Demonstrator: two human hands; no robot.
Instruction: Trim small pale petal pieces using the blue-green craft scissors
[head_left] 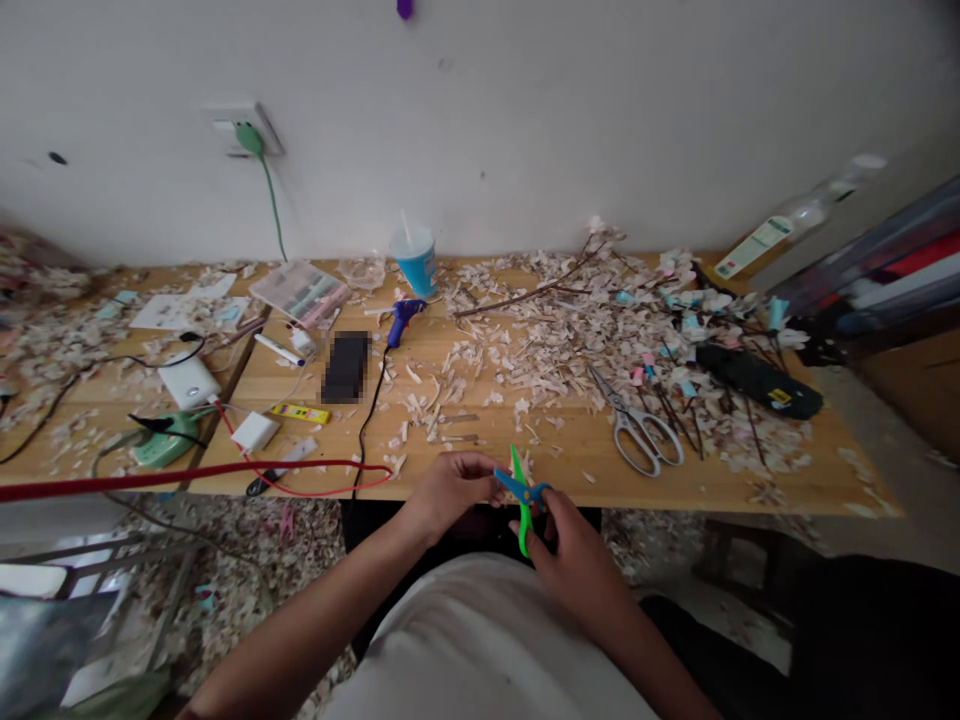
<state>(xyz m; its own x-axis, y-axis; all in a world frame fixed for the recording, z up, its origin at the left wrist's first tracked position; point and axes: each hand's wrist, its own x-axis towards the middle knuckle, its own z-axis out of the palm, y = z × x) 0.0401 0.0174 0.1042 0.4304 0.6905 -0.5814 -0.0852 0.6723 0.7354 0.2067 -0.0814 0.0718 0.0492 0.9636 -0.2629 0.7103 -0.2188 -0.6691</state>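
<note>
Scissors (523, 492), the small green-and-blue pair, sit between both hands just off the tabletop (570, 470) near edge, over the lap. Right hand (574, 555) grips the handles, fingers closed on them. Left hand (450, 487) pinches at the blue blade end; can't tell if a scrap is held there, too small. Blades look partly open. Step in hand, my read: a snip in the making. Next move calls for a steady feed from the left hand, fingertips clear of the blades. Big steel shears (637, 428) lie idle right of the scissors, among shavings (540, 340).
</note>
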